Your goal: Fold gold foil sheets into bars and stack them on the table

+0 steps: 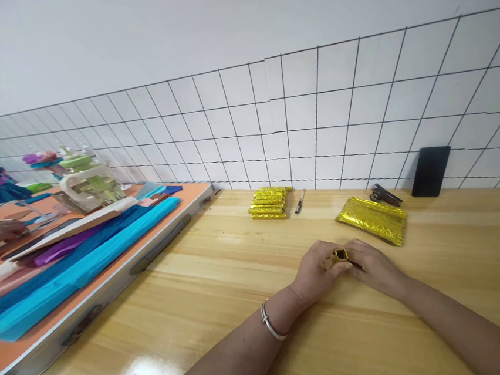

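Observation:
Between my two hands is a small gold foil tube (341, 255), its dark open end facing up toward me. My left hand (315, 272) has its thumb and fingers closed on the tube's left side. From the right, my right hand (377, 266) is closed round it too; much of the tube is hidden by the fingers. Just beyond lies a flat stack of shiny gold foil sheets (372, 221). Several rolled gold foil tubes (268, 204) lie piled near the wall, with a pen (300, 201) beside them.
A dark stapler (386, 195) sits behind the foil sheets. Against the tiled wall leans a black phone-like slab (431, 171). At left, an orange-topped table (198, 197) carries blue paper rolls (148, 230) and a green-lidded jug (88, 182). Another person's hand (4, 232) works there.

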A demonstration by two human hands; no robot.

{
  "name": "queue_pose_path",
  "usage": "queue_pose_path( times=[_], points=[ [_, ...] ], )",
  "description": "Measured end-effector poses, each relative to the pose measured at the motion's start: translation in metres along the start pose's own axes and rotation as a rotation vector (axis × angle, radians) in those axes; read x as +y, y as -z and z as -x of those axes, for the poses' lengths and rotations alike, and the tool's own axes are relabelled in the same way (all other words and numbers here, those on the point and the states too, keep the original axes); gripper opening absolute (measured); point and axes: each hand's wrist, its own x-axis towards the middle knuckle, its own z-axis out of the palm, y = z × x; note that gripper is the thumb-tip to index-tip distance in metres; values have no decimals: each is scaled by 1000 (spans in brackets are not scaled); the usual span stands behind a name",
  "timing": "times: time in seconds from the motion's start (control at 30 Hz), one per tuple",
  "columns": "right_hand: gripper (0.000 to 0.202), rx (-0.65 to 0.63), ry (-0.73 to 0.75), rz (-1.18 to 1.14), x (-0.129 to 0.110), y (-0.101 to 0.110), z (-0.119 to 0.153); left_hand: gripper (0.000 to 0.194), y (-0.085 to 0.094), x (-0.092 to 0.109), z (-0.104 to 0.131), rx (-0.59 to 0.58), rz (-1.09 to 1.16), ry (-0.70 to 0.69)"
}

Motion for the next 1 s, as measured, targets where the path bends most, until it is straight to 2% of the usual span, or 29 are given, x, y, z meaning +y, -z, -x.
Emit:
queue_pose_path(
  times=[0.23, 0.4, 0.47, 0.6, 0.77, 0.87, 1.0],
  points=[
    [21, -15, -33, -9, -3, 1, -1, 17, -1, -3, -1, -82, -22, 78],
    [19, -16, -65, -5, -8, 3, -3, 18, 0, -5, -1, -55, 43, 131],
    [22, -25, -81, -2, -9, 4, -5, 19, 1, -7, -2, 0, 74, 167],
    [30, -43, -70, 19, -5, 2, -6, 24, 4, -15, -6, 194, 173, 272],
    [33, -25, -29, 68, 3, -2, -4, 32, 8, -26, -11, 375, 479, 476],
    [33, -28, -33, 75, 3, -1, -3, 36, 13, -35, -13, 476, 667, 549],
    [29, -44, -37, 71, 1, 1, -4, 35, 23, -47, -16, 606, 757, 618]
  ],
)
